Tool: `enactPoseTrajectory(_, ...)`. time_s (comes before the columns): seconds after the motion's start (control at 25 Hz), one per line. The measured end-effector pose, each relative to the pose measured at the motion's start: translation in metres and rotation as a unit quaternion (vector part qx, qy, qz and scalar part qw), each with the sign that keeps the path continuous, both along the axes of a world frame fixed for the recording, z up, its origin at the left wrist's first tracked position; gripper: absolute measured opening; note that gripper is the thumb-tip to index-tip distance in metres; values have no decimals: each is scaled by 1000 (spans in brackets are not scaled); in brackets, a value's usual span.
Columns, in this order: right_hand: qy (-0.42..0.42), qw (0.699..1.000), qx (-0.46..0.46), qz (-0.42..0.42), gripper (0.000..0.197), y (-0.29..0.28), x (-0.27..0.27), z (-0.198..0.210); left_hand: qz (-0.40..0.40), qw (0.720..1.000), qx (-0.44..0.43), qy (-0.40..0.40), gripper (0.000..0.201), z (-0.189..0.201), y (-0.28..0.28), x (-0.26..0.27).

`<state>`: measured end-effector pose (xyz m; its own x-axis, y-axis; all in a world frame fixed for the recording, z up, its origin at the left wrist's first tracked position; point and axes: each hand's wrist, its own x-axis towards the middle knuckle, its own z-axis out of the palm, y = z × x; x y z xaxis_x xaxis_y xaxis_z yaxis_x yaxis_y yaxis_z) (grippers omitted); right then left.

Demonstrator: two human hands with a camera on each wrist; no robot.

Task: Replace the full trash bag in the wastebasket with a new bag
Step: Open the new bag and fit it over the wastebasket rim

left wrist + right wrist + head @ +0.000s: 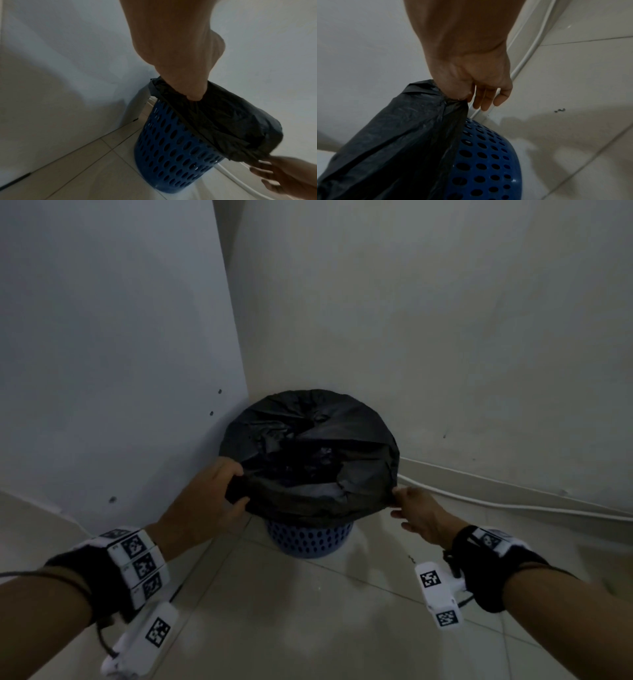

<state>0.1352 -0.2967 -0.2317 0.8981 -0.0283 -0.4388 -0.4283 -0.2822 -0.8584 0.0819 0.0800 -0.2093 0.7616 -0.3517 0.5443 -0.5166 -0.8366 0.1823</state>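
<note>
A black trash bag [310, 460] is stretched over the rim of a blue perforated wastebasket [310, 539] that stands in the room's corner. My left hand [236, 487] grips the bag's near-left edge, with fingers curled into the plastic. My right hand [397, 498] pinches the bag's near-right edge between thumb and forefinger; its other fingers hang loose. In the left wrist view, the left hand [193, 97] holds the bag [223, 121] above the basket [171, 155]. In the right wrist view, the right hand [462, 98] holds a bunched fold of the bag [393, 148] beside the basket [484, 162].
A pale panel [113, 354] stands close on the left and a wall [428, 320] behind. A white cable [513, 501] runs along the wall's foot on the right. Tiled floor [308, 628] lies in front of the basket.
</note>
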Motion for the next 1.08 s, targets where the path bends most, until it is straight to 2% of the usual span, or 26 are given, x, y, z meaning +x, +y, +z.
enactPoseTrajectory(0.08,-126,990,-40,-47,26,-1,13,8,15,998,47,-24,42,2,-7,0)
enactPoseTrajectory(0.16,-177,978,-32,-101,29,1,22,26,-25,998,63,-14,43,3,-13,2)
enactPoseTrajectory(0.24,-154,983,13,-97,39,5,30,36,-61,997,25,40,48,2,-15,5)
enactPoseTrajectory(0.32,-119,989,46,-79,37,13,30,37,-75,994,1,79,42,0,-13,4)
enactPoseTrajectory(0.4,-129,986,62,-79,35,18,27,28,-76,992,7,98,36,3,-8,1)
enactPoseTrajectory(0.52,-142,986,74,-53,38,17,14,22,-81,994,60,51,50,12,0,-4)
enactPoseTrajectory(0.6,-76,991,107,-41,46,14,11,30,-112,988,100,-16,50,11,-1,-7)
enactPoseTrajectory(0.68,-48,990,127,-35,51,12,18,35,-118,986,113,-33,47,6,-1,-9)
enactPoseTrajectory(0.8,-64,985,151,-55,31,17,22,36,-130,986,99,-14,37,6,-2,-9)
enactPoseTrajectory(0.92,-65,978,191,-59,35,25,14,34,-157,980,120,-16,32,6,6,-4)
enactPoseTrajectory(1.08,-141,978,147,-51,30,36,8,25,-74,991,107,29,40,-2,27,2)
